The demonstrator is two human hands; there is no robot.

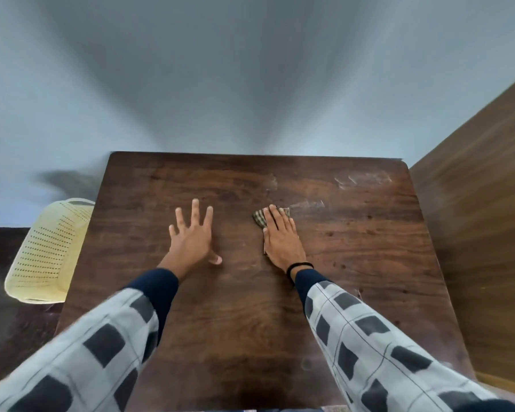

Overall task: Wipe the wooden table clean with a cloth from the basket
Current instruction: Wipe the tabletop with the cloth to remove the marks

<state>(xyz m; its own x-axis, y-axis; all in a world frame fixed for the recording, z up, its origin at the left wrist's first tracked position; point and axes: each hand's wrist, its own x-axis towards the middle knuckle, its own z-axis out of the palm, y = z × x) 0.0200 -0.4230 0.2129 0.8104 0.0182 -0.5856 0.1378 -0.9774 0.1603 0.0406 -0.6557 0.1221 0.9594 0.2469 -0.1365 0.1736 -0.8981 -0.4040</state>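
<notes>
Pressing down with straight, close-set fingers, the right hand [281, 236] lies flat on a small checked cloth [260, 219], not curled round it; the cloth lies on the tabletop a little right of the middle, its edges showing past the fingertips and along the thumb side. Palm down, the left hand [192, 233] spreads its fingers wide on the bare wood just left of centre and holds nothing, well apart from the cloth. Behind everything rises a pale grey-blue wall [250, 69], and a brown wooden panel [488, 209] stands along the right side. The dark wooden table [244, 316] fills the middle of the view, its far edge against the wall and its right edge beside the panel. Both arms reach in from the near edge in grey sleeves [369, 346] with dark squares, with navy cuffs beneath them. A cream perforated basket [46, 251] sits off the table's left edge, lower down and tilted; what it holds cannot be seen. Whitish smears [363, 179] mark the wood near the far right corner, with another streak just beyond the cloth. A thin black band [299, 266] circles the right wrist
</notes>
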